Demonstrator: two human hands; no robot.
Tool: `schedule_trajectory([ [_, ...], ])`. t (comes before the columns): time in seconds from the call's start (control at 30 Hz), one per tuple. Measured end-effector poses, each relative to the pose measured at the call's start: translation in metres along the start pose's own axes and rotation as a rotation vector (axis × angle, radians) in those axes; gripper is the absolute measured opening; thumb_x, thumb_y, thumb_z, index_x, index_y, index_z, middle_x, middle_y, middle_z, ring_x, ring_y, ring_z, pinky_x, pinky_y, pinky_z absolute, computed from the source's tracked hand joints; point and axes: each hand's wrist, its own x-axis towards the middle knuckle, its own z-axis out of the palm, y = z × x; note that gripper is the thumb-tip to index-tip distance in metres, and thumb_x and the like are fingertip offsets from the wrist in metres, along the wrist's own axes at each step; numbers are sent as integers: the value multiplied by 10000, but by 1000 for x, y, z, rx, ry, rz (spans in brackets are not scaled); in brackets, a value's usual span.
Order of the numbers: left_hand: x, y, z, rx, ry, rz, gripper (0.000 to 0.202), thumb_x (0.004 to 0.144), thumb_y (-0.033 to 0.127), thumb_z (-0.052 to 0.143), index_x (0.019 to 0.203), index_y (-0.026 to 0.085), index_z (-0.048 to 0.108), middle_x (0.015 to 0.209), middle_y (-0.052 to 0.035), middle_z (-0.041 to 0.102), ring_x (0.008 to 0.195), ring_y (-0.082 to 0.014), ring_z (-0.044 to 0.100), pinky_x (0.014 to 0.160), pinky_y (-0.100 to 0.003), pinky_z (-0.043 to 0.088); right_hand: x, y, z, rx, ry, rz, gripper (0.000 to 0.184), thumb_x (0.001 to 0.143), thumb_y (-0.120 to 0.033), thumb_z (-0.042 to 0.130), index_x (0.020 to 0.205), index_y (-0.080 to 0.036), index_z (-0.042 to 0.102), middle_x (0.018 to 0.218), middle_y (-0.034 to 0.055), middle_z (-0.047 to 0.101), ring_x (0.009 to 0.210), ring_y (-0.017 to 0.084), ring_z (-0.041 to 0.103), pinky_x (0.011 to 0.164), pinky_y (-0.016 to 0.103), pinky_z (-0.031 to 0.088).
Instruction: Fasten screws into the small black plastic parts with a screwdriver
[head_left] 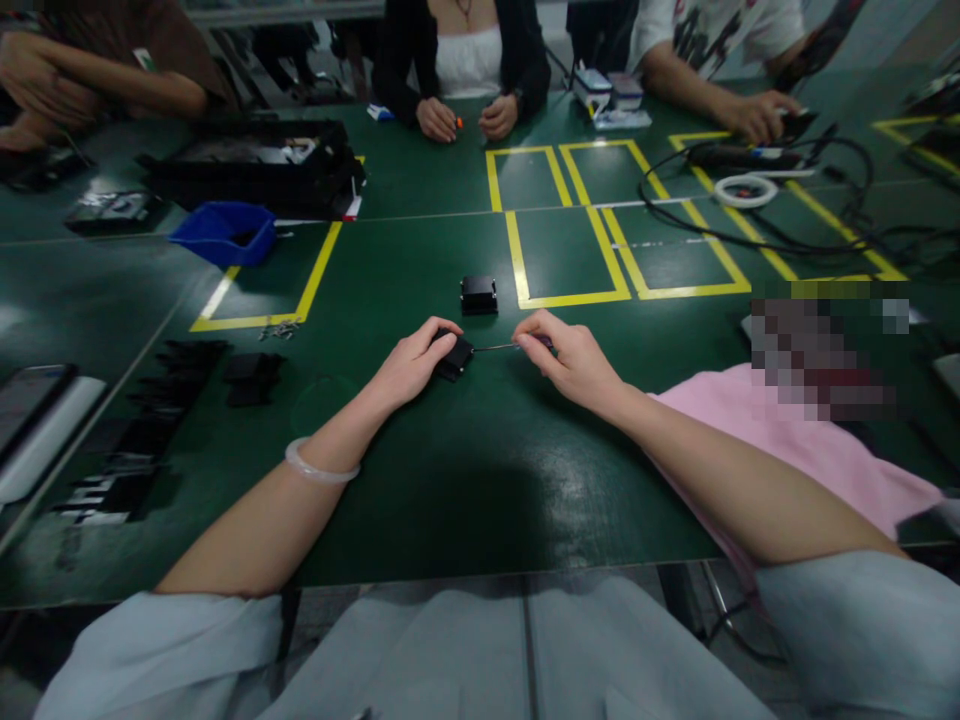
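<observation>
My left hand (pixel 411 368) is closed round a small black block-like part (pixel 455 357), pressing it on the green table (pixel 480 460). From the right, my right hand (pixel 564 357) grips a screwdriver (pixel 496 347) by its handle, mostly hidden in the fingers. Its thin metal shaft lies level, and the tip meets the right side of the part. Just beyond both hands sits a second black block (pixel 479 294) with small shiny points at its corners.
Small screws (pixel 280 328) lie near a blue bin (pixel 229 232) at the left. Black parts (pixel 251 378) and a black tray (pixel 255 165) are there too. At the right are a pink cloth (pixel 765 430) and black cables (pixel 840 190). Several people sit across the table.
</observation>
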Motion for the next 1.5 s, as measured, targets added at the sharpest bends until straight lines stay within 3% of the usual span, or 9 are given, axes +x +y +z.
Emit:
schedule_trajectory([
  [0.23, 0, -1, 0, -6, -4, 6, 449, 994, 563, 394, 1195, 228, 615, 1040, -49, 657, 891, -230, 596, 691, -314, 428, -1, -1, 1, -33, 45, -22, 167, 958, -272, 494, 1094, -213, 571, 908, 37, 667, 829, 184, 625, 734, 306, 425],
  [0.43, 1, -2, 0, 2, 1, 14, 435, 995, 545, 407, 1187, 221, 623, 1052, -49, 662, 883, -222, 599, 722, -318, 442, 1, -1, -1, -29, -6, 12, 175, 992, -358, 479, 970, -221, 586, 723, -21, 609, 610, 131, 539, 638, 280, 365],
  [0.63, 2, -4, 1, -9, 0, 29, 442, 991, 546, 410, 1185, 212, 624, 1021, -46, 661, 880, -223, 594, 716, -317, 436, 1, -2, 1, -44, 38, -22, 177, 946, -257, 492, 1092, -208, 578, 876, 32, 664, 797, 179, 619, 714, 298, 415],
  [0.87, 2, -3, 0, 1, -1, 46, 436, 996, 544, 406, 1180, 215, 626, 1055, -41, 664, 910, -224, 596, 772, -335, 426, 1, -1, -2, -12, -12, 22, 183, 995, -363, 479, 972, -217, 588, 744, -13, 629, 618, 130, 549, 636, 275, 366],
  [1.07, 1, -1, -1, 12, -7, 39, 440, 996, 543, 400, 1182, 213, 625, 1067, -46, 666, 911, -226, 600, 770, -337, 428, 0, -2, 0, -34, 32, -11, 170, 958, -272, 482, 1085, -211, 577, 857, 26, 653, 772, 171, 612, 699, 296, 409],
  [1.3, 2, -5, -1, 19, -2, 50, 438, 993, 545, 406, 1180, 219, 632, 1061, -41, 670, 926, -232, 605, 777, -339, 421, 2, -1, -2, -37, -11, 46, 177, 987, -353, 487, 982, -217, 601, 731, -15, 615, 607, 132, 537, 636, 279, 366],
  [1.5, 2, -4, -1, 11, -7, 53, 440, 989, 551, 413, 1175, 215, 627, 1078, -44, 673, 953, -237, 612, 807, -341, 438, 0, -2, 0, -45, 25, -15, 200, 949, -256, 491, 1125, -210, 576, 908, 39, 665, 813, 185, 628, 733, 312, 430],
])
